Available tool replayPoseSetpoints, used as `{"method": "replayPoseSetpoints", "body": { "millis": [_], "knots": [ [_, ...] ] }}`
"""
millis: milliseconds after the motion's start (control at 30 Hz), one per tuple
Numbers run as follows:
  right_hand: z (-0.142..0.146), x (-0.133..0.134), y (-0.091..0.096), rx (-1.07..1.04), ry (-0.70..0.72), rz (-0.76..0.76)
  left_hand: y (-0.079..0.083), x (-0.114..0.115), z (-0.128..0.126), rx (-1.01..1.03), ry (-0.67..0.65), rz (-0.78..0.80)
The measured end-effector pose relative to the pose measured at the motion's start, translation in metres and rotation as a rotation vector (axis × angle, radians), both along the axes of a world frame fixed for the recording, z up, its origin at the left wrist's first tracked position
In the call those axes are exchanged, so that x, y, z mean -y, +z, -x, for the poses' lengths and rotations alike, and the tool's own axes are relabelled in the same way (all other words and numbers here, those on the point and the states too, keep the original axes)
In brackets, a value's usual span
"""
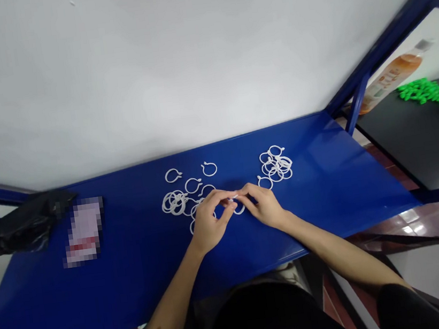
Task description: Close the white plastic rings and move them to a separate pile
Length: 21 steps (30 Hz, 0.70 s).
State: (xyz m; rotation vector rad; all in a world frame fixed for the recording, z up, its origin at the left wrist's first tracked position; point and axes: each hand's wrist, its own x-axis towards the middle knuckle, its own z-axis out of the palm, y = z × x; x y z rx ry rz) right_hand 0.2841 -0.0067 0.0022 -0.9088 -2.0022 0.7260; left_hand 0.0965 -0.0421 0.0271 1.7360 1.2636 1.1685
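Note:
Both hands meet over the middle of a blue table [135,262]. My left hand [207,221] and my right hand [263,204] pinch one white plastic ring [238,205] between their fingertips, just above the tabletop. Several loose white rings [185,193] lie scattered to the left of and behind my left hand. A tighter heap of white rings [276,165] sits behind my right hand.
A black plastic bag [25,225] lies at the table's left end, with a blurred-out flat packet [84,231] beside it. To the right stands a dark table [423,143] with green pieces [426,91] and a bottle [392,77]. A white wall is behind.

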Motion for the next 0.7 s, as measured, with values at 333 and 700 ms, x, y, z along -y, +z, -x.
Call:
{"method": "replayPoseSetpoints", "body": {
  "millis": [333, 700],
  "knots": [
    [-0.0061, -0.0008, 0.0056, 0.04, 0.187, -0.121, -0.0036, -0.0025, 0.0018, -0.046, 0.138, -0.004],
    [-0.0098, 0.0007, 0.0093, 0.161, 0.247, -0.22, -0.0077, -0.0056, 0.0034, -0.062, 0.055, -0.161]
  ]
}}
